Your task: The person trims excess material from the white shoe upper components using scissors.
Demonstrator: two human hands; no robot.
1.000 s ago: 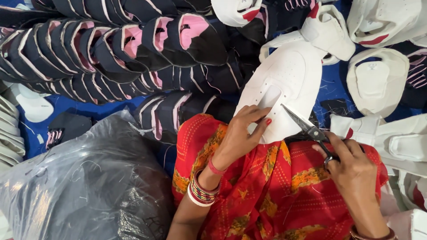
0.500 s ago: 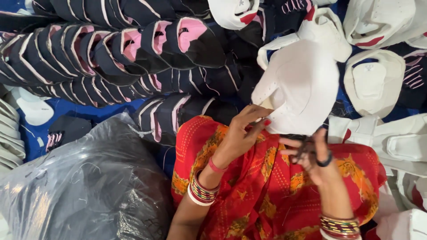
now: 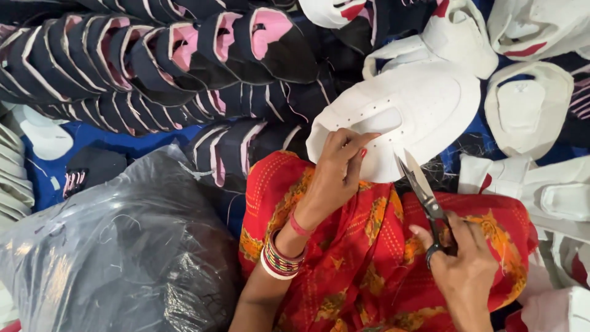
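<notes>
- the fingers (image 3: 351, 147) of the left hand (image 3: 335, 175) are pinched on the lower edge of the white shoe upper (image 3: 405, 114), thumb under, fingertips on top; the upper lies flat above the red patterned cloth (image 3: 362, 246) on the lap
- the right hand (image 3: 464, 267) is closed through the handles of the scissors (image 3: 424, 193), just below and right of the white shoe upper; the blades are almost together, their tips touching the upper's lower edge
- bangles (image 3: 279, 261) ring the left wrist, well below the white shoe upper
- rows of dark shoe uppers with pink linings (image 3: 184, 49) lie overlapped to the left of the white shoe upper
- more white pieces (image 3: 528, 104) lie just right of it; others further right and below
- a grey plastic bag (image 3: 110, 252) sits well below and left of it, beside the red patterned cloth
</notes>
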